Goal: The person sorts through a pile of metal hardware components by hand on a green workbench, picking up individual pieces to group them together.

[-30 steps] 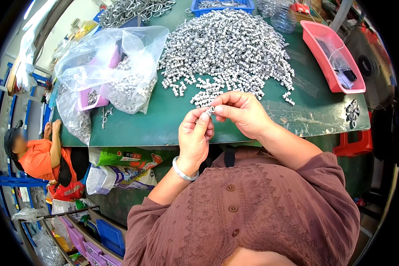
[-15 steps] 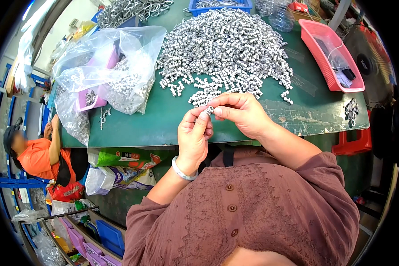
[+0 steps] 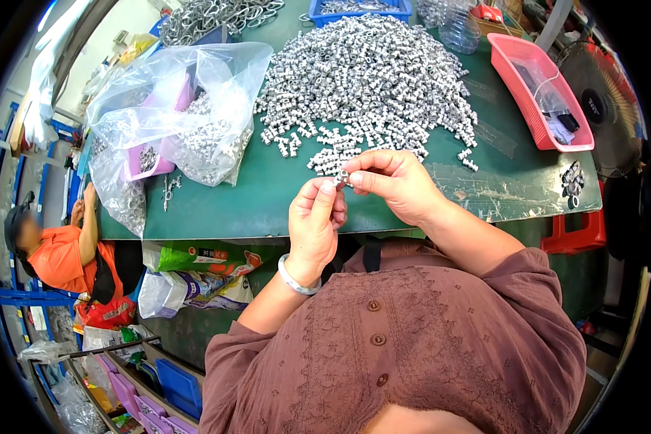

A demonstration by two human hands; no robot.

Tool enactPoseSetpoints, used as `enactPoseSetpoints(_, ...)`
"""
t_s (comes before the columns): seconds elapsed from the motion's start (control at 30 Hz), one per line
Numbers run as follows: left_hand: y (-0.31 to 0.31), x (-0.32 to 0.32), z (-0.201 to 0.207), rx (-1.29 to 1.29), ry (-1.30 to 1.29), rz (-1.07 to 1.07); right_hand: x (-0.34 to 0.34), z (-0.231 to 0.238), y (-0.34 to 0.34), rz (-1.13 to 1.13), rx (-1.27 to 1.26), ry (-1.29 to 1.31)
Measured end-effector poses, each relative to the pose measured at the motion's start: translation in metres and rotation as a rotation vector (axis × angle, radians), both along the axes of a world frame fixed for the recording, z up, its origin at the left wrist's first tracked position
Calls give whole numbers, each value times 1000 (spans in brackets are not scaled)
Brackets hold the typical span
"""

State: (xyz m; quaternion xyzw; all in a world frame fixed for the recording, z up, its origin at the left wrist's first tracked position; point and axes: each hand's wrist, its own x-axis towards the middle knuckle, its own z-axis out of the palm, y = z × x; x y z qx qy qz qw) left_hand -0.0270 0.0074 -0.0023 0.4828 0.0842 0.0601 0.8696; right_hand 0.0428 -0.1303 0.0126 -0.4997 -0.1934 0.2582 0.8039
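Note:
A small silvery metal fitting (image 3: 343, 176) is pinched between the fingertips of both my hands, above the near part of the table. My left hand (image 3: 315, 217) has its thumb and fingers closed on the piece from the left. From the right, my right hand (image 3: 392, 184) grips it between thumb and forefinger. The fingers cover part of the piece, so its full shape is hidden. Just beyond my hands lies a large heap of similar small metal fittings (image 3: 369, 79) on the green table (image 3: 260, 210), with a few loose ones at its near edge.
At left, a clear plastic bag (image 3: 217, 65) lies over a purple scoop (image 3: 141, 160) and more fittings. A pink basket (image 3: 542, 94) and a fan (image 3: 600, 105) stand at right. Dark rings (image 3: 573, 184) lie by the right corner. A person in orange (image 3: 65, 253) sits left.
The fitting has been turned between my fingertips, so its ring opening faces differently. My left fingers have shifted slightly; the surroundings look the same.

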Motion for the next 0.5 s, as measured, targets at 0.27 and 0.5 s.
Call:
enactPoseSetpoints(0.27, 10, 6, 4, 139, -24, -12, -5, -2, 0, -6, -32, -52)
enactPoseSetpoints(0.5, 16, 11, 0, 158, -63, -107, -9, 3, 1, 61, 24, -98)
